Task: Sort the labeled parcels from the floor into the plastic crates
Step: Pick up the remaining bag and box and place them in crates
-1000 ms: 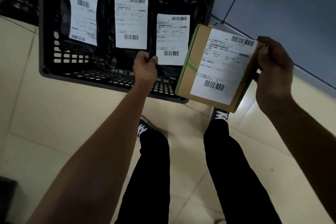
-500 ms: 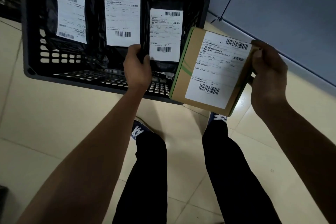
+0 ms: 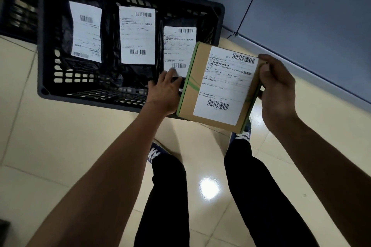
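- The right hand (image 3: 278, 88) grips a cardboard box (image 3: 218, 84) by its right edge, thumb on top beside the white label, fingers wrapped underneath (they are hidden from view).
- The box hangs tilted in the air over the near right corner of the black crate (image 3: 130, 100), not yet inside it.
- The left hand (image 3: 165, 91) reaches over the crate's near wall, fingers fairly straight and spread, fingertips resting on the lower edge of the rightmost bag (image 3: 179, 50); it does not look curled round anything.
- To do this step well, I would judge that the left hand should press that bag flat or nudge it toward the middle, opening a gap at the right end of the crate, and the box should then go down label up so its barcode stays readable.
- Count: three black bags lie in the crate in a row, each with one white label facing up (left bag (image 3: 86, 32), middle bag (image 3: 137, 36), and the rightmost one); one box in hand; one crate fully in view, with part of a second dark crate (image 3: 18, 6) at the left edge.
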`<control>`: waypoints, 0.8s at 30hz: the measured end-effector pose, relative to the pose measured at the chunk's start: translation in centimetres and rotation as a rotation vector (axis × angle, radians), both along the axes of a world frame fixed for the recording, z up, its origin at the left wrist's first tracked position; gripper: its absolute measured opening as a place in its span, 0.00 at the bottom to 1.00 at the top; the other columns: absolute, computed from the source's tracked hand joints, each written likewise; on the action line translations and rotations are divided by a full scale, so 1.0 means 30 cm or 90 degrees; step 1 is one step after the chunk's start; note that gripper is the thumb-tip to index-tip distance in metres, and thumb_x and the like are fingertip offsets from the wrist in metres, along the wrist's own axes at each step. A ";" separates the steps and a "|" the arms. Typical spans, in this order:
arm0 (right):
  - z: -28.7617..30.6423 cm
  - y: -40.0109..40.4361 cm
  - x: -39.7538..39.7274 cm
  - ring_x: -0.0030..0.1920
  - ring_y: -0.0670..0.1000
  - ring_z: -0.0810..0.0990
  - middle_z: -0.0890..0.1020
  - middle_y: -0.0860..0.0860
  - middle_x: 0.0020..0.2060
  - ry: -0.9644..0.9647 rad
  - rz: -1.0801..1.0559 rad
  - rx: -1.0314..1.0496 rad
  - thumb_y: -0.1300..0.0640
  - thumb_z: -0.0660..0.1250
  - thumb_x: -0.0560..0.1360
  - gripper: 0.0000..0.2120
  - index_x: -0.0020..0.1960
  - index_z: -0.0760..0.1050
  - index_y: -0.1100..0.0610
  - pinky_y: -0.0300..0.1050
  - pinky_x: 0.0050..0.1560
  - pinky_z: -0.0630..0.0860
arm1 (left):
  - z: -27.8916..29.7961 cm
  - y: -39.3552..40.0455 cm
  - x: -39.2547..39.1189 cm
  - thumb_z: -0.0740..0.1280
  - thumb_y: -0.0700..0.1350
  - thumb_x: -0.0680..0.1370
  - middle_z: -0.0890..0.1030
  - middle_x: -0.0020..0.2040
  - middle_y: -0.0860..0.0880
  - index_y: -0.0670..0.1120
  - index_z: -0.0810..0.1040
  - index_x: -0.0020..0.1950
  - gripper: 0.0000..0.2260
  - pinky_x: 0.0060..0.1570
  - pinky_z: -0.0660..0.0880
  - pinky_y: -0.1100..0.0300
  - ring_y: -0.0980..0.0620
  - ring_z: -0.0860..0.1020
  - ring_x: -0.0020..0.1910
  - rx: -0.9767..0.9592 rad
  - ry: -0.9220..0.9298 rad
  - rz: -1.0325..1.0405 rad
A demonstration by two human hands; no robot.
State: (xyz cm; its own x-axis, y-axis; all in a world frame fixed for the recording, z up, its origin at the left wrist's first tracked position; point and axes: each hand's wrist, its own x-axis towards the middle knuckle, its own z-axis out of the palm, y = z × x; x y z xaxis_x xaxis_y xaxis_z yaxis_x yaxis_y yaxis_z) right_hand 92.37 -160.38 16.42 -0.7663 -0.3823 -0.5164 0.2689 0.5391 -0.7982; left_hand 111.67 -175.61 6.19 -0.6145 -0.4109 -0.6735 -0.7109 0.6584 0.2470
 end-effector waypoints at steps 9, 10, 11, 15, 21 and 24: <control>0.189 -0.088 0.028 0.52 0.39 0.81 0.83 0.35 0.48 0.045 0.108 -0.031 0.56 0.58 0.85 0.13 0.64 0.78 0.54 0.49 0.56 0.79 | 0.257 -0.031 0.128 0.58 0.30 0.79 0.85 0.56 0.47 0.42 0.81 0.63 0.18 0.55 0.79 0.60 0.49 0.83 0.55 0.224 0.377 0.709; 0.222 -0.105 0.040 0.52 0.37 0.81 0.83 0.34 0.47 0.045 0.115 -0.030 0.56 0.58 0.85 0.13 0.65 0.77 0.53 0.47 0.57 0.79 | 0.312 -0.031 0.153 0.58 0.27 0.79 0.85 0.55 0.47 0.40 0.81 0.61 0.18 0.57 0.79 0.59 0.50 0.83 0.56 0.236 0.433 0.746; 0.255 -0.124 0.054 0.51 0.36 0.81 0.83 0.34 0.47 0.039 0.120 -0.034 0.56 0.58 0.85 0.13 0.66 0.77 0.53 0.45 0.57 0.79 | 0.371 -0.029 0.179 0.59 0.26 0.79 0.85 0.54 0.47 0.40 0.82 0.60 0.17 0.57 0.78 0.56 0.51 0.83 0.55 0.239 0.476 0.778; 0.403 -0.226 0.137 0.53 0.36 0.81 0.83 0.42 0.54 0.018 0.139 -0.071 0.58 0.60 0.85 0.14 0.69 0.76 0.56 0.37 0.57 0.77 | 0.617 -0.031 0.288 0.63 0.30 0.80 0.85 0.54 0.43 0.42 0.83 0.58 0.13 0.52 0.78 0.55 0.48 0.82 0.51 0.201 0.535 0.886; 0.659 -0.363 0.293 0.53 0.33 0.80 0.82 0.42 0.57 -0.002 0.184 -0.117 0.56 0.62 0.84 0.14 0.69 0.72 0.53 0.30 0.53 0.73 | 1.007 0.024 0.448 0.61 0.28 0.78 0.86 0.50 0.45 0.40 0.83 0.55 0.14 0.45 0.74 0.59 0.50 0.82 0.49 0.158 0.572 1.001; 0.802 -0.436 0.382 0.49 0.33 0.81 0.83 0.40 0.52 0.007 0.220 -0.134 0.57 0.63 0.84 0.10 0.64 0.73 0.53 0.29 0.51 0.73 | 1.167 0.046 0.563 0.61 0.29 0.79 0.87 0.50 0.50 0.42 0.84 0.54 0.14 0.47 0.75 0.56 0.49 0.84 0.52 0.117 0.589 1.057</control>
